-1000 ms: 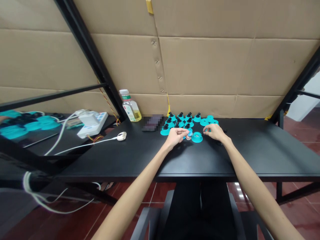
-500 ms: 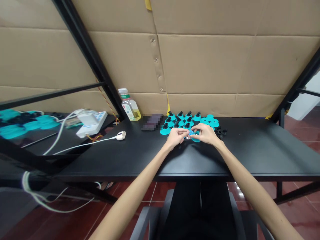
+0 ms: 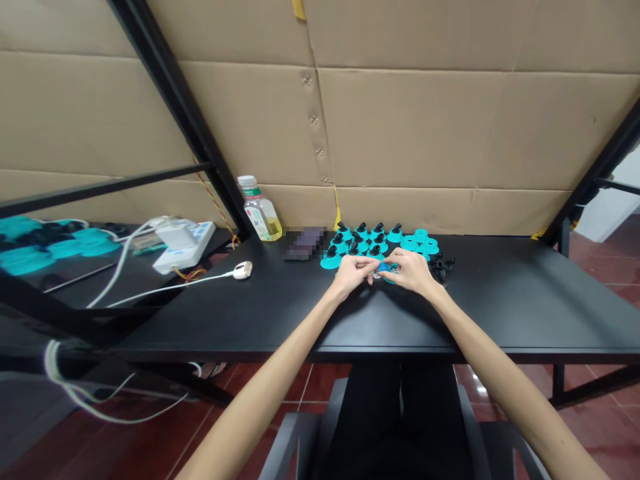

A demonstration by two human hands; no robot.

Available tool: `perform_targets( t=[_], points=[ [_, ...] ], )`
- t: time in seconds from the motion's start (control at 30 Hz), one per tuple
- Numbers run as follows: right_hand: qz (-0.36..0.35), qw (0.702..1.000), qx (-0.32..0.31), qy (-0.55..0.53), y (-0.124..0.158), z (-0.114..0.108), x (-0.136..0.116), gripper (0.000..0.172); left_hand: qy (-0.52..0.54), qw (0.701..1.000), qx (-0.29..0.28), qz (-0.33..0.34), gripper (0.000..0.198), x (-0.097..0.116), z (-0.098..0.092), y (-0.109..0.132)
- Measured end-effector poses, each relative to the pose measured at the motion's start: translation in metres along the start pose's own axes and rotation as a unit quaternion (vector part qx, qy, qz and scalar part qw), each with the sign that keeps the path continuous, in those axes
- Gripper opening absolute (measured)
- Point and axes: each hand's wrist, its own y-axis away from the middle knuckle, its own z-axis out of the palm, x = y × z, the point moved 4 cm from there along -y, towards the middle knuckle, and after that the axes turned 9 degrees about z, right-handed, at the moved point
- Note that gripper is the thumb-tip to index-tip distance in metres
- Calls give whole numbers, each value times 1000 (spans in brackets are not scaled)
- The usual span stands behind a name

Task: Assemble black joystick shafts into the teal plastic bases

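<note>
My left hand [image 3: 353, 272] and my right hand [image 3: 411, 270] meet above the black table, fingertips pinched together around a small blue piece [image 3: 384, 266]. Its exact kind is too small to make out, and the fingers cover much of it. Small shiny metal bits show by the fingertips of both hands. Beneath my right hand a turquoise disc [image 3: 391, 280] is partly hidden. Just beyond the hands stand rows of turquoise round bases with black knobs [image 3: 357, 239]. Flat turquoise rings [image 3: 421, 241] lie beside them on the right, with loose black fittings [image 3: 441, 265] nearer me.
A bottle of yellow liquid [image 3: 262, 212] and a blurred dark object [image 3: 305, 244] stand at the back left. A white cable plug [image 3: 243, 270] lies on the table [image 3: 280, 313]. Further left are a power strip [image 3: 186, 248] and more turquoise parts [image 3: 75, 244]. Cardboard [image 3: 400, 127] walls the back.
My right hand has shifted and turned slightly at the blue piece, its fingers curling in closer. My left hand stays almost where it was, and the parts on the table are unmoved.
</note>
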Motion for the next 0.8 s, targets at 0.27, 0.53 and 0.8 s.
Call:
perform_targets(
  t=[0.27, 0.53, 0.8],
  points=[
    [45, 998, -47, 7, -5, -11, 27, 27, 6, 1000, -7, 19, 26, 4, 2, 0],
    [70, 996, -50, -25, -4, -5, 31, 24, -6, 999, -11, 39, 27, 7, 2, -1],
    [114, 986, -76, -90, -6, -4, 34, 27, -18, 998, -23, 54, 30, 4, 1, -1]
  ],
)
